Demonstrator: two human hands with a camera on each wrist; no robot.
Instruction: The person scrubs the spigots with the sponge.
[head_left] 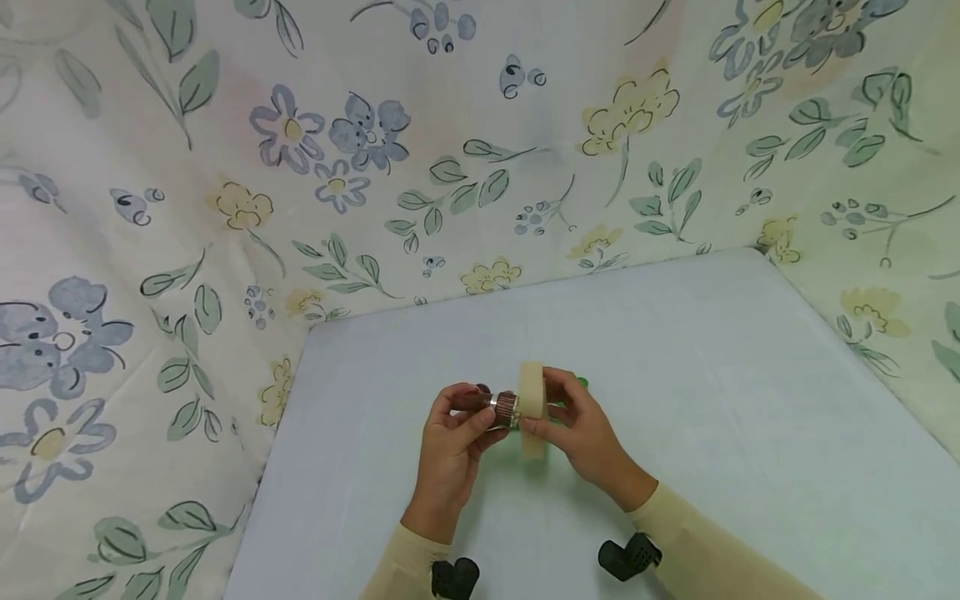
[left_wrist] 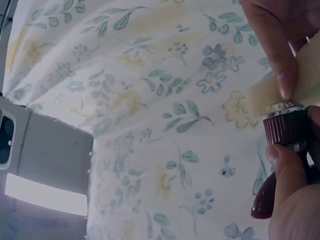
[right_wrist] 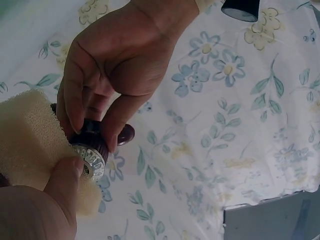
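In the head view my left hand (head_left: 453, 450) grips a dark maroon object (head_left: 506, 409) with a ribbed collar, a smooth curved part and a silver band. Its silver, patterned round end (right_wrist: 92, 162) faces right, toward a cream, coarse-pored sponge (head_left: 532, 392). My right hand (head_left: 588, 433) holds the sponge upright, thumb on the near side and fingers behind. In the left wrist view a right fingertip (left_wrist: 285, 85) is right at the silver end. A bit of something green (head_left: 582, 382) shows behind the right hand, mostly hidden. Both hands are raised over the table.
A white-covered table (head_left: 712, 375) spreads beneath the hands. Floral cloth (head_left: 465, 183) hangs behind it and along both sides. Black wrist cameras (head_left: 630, 557) sit on both sleeves. A bright ceiling light (left_wrist: 47, 195) shows in the left wrist view.
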